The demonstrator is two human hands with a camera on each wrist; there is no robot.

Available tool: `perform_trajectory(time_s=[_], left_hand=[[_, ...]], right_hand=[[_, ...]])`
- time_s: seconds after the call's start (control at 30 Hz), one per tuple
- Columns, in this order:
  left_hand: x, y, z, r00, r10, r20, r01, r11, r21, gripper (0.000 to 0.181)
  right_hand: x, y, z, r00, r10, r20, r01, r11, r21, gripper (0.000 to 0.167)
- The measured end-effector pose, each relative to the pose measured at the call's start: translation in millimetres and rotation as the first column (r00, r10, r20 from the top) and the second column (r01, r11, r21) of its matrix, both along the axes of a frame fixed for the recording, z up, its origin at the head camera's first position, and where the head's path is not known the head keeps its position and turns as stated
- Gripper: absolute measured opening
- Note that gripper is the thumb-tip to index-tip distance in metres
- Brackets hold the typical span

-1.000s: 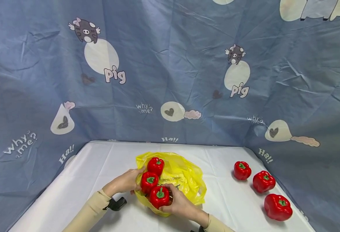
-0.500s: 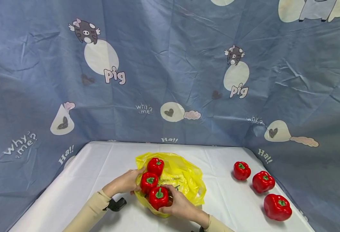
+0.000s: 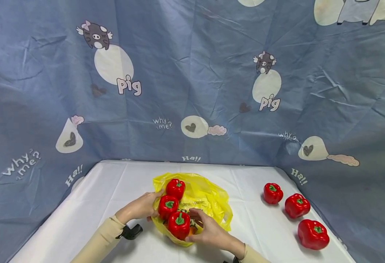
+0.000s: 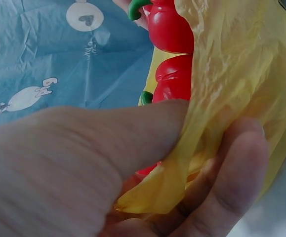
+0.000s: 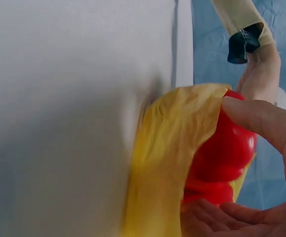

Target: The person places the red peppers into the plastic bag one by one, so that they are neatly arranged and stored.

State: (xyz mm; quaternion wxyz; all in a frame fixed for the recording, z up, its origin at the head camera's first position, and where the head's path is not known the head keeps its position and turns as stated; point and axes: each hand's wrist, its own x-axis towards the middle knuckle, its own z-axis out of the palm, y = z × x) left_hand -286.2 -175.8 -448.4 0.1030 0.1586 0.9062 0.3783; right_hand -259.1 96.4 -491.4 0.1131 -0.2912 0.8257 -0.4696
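Observation:
A yellow plastic bag lies open-mouthed on the table, three red bell peppers in a line along its left side: back, middle, front. My left hand grips the bag's left rim; in the left wrist view the thumb and fingers pinch the yellow film. Around the front pepper's right side my right hand is spread, fingers parted from it. The right wrist view shows the thumb by the bag's edge and the red pepper. Something orange and dark shows partly beside the front pepper.
Three more red peppers stand at the table's right side: one at the back, one between, one nearest. A blue printed cloth rises behind and beside the white table.
My right hand has let go of the front pepper and shifted slightly right, uncovering the orange item beside it. Just before, that pepper moved slightly left. My left hand has stayed put.

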Motion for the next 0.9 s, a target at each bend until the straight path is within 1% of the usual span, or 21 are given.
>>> perform_trajectory(time_s=[0.13,0.2,0.43,0.6,0.73,0.9], left_hand=[[0.3,-0.8,0.6,1.0,0.007,0.004,-0.007,1.0,0.0,0.087],[0.5,-1.2,0.7,1.0,0.008,0.0,-0.008,1.0,-0.004,0.087],[-0.4,-1.3,0.4,1.0,0.015,-0.001,-0.015,1.0,-0.011,0.086],[-0.6,-0.7,0.9,1.0,0.027,0.005,-0.027,1.0,-0.008,0.086],[-0.4,0.1,1.9,1.0,0.029,0.013,-0.029,1.0,-0.007,0.086],[-0.3,0.8,2.6,0.999,0.025,0.022,-0.025,1.0,-0.001,0.087]], right_hand=[[-0.8,9,-0.4,1.0,-0.005,0.028,0.006,1.0,-0.028,0.082],[-1.1,13,-1.5,0.999,-0.015,0.03,0.016,1.0,-0.026,0.082],[0.7,22,-2.2,1.0,-0.028,0.003,0.028,0.999,-0.029,0.084],[2.4,30,0.8,0.999,-0.036,-0.006,0.036,0.998,-0.042,0.08],[3.7,38,2.5,0.999,-0.039,0.018,0.04,0.997,-0.066,0.079],[6.1,50,5.1,0.995,-0.076,0.058,0.08,0.994,-0.069,0.081]])
